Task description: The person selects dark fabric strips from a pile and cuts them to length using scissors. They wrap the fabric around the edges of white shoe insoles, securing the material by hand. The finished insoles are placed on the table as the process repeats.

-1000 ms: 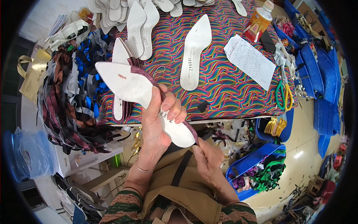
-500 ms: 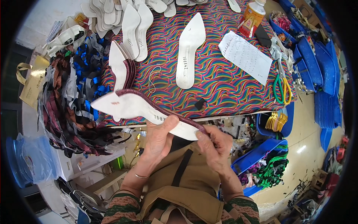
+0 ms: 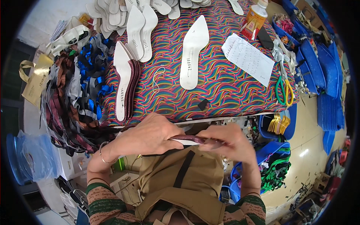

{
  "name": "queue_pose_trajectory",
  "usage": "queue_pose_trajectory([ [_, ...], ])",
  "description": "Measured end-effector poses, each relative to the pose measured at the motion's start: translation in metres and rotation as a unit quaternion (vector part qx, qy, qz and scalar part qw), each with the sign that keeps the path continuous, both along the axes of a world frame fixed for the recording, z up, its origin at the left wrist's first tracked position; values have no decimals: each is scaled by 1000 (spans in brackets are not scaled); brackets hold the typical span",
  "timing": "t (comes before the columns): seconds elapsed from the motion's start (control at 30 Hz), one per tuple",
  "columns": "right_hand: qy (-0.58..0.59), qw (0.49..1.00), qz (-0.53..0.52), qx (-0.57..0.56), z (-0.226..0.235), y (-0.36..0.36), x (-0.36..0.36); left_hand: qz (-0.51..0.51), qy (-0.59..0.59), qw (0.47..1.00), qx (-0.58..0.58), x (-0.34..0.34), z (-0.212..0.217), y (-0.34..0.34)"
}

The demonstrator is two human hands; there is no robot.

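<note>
A white shoe insole with burgundy edging (image 3: 187,140) is held low in front of my apron, off the table's near edge. My left hand (image 3: 153,132) grips one part of it, fingers closed and knuckles up. My right hand (image 3: 229,140), slightly blurred, is closed at its other end. Most of the insole is hidden by the hands. On the table's left lies a stack of insoles with the same burgundy edges (image 3: 125,80). A single plain white insole (image 3: 190,62) lies mid-table, and two overlapping white ones (image 3: 140,35) lie above the stack.
Strips of ribbon (image 3: 73,101) hang at the table's left side. Scissors with green and yellow handles (image 3: 284,90), a paper sheet (image 3: 249,60), a bottle (image 3: 255,20) and a dark phone (image 3: 265,36) lie at the right. Blue bins (image 3: 270,150) stand beyond the near right edge.
The edged insole has been drawn down toward my body and turned, so its white face is mostly hidden. My left hand has rolled over, knuckles up, and my right hand has shifted slightly right.
</note>
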State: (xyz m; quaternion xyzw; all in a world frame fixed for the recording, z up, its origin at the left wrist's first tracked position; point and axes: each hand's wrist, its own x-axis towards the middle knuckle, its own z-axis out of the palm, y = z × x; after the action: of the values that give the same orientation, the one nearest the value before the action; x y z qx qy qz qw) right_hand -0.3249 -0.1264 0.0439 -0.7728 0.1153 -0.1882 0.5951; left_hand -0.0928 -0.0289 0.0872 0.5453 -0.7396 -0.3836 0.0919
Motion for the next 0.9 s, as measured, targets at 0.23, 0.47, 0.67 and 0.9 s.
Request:
queue_pose_trajectory([
  [0.23,0,955,140,263,-14,-24,11,20,-54,987,-152,-8,30,2],
  [0.47,92,958,0,270,9,-40,-14,44,-23,991,-125,3,12,13],
  [0.67,-72,928,-222,290,3,-14,-33,180,195,964,-7,-21,1,13],
  [0.9,-164,864,-282,383,-27,49,10,348,477,805,55,-46,-19,7],
])
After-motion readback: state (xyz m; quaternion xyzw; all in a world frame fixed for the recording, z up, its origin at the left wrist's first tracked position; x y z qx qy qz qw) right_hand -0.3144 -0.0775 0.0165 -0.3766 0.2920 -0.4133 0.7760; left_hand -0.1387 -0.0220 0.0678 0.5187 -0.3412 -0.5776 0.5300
